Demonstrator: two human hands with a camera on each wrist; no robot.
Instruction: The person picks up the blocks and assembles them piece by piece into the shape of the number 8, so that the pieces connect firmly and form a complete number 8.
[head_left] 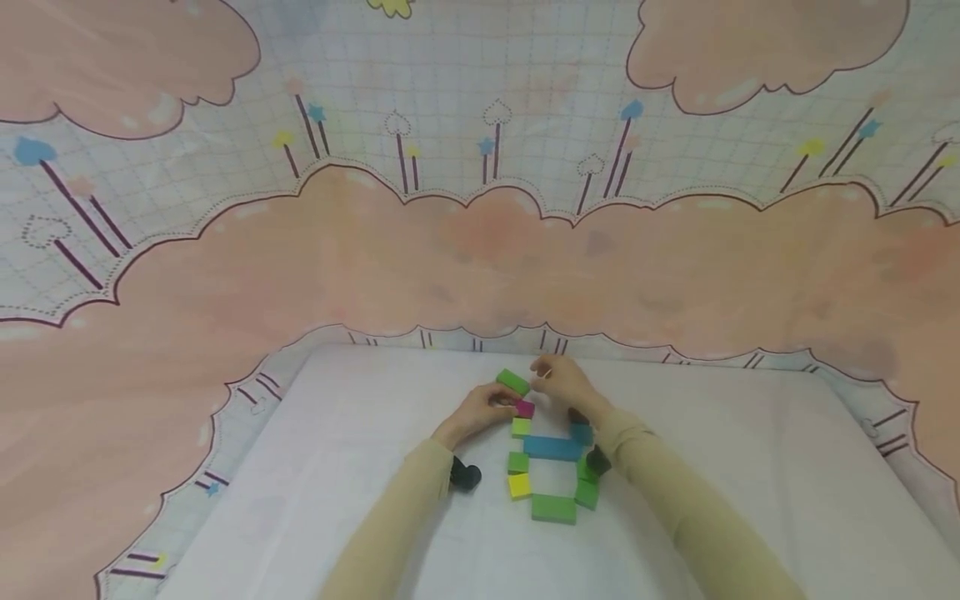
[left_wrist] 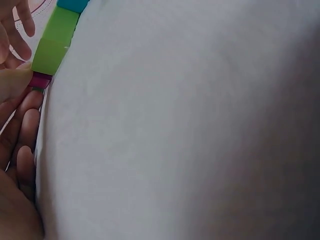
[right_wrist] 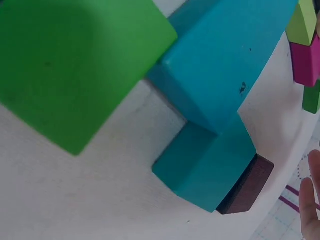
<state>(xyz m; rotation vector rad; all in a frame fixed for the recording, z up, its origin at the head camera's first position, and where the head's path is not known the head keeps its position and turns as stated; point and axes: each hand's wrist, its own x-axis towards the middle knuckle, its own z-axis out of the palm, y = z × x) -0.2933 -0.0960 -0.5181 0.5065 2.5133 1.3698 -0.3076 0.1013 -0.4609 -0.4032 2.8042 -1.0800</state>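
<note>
My left hand [head_left: 483, 407] pinches a small magenta block [head_left: 527, 409], its thumb showing against the block [left_wrist: 40, 80] in the left wrist view. A green block [head_left: 513, 382] lies just beyond those fingers, and a light green block [head_left: 521, 428] sits on the near side of the magenta one. Loosely bent and holding nothing, the fingers of my right hand [head_left: 566, 385] hover to the right of the far green block. Below the right wrist are a teal block [right_wrist: 210, 160] and a dark brown block [right_wrist: 247, 185] touching it.
A long blue block [head_left: 552, 448] crosses the middle of the block outline. Nearer me are a green block [head_left: 518, 462], a yellow block [head_left: 519, 486], a long green block [head_left: 553, 508] and green blocks [head_left: 587, 493] on the right. Patterned cloth [head_left: 480, 267] rises behind the white table [head_left: 750, 483].
</note>
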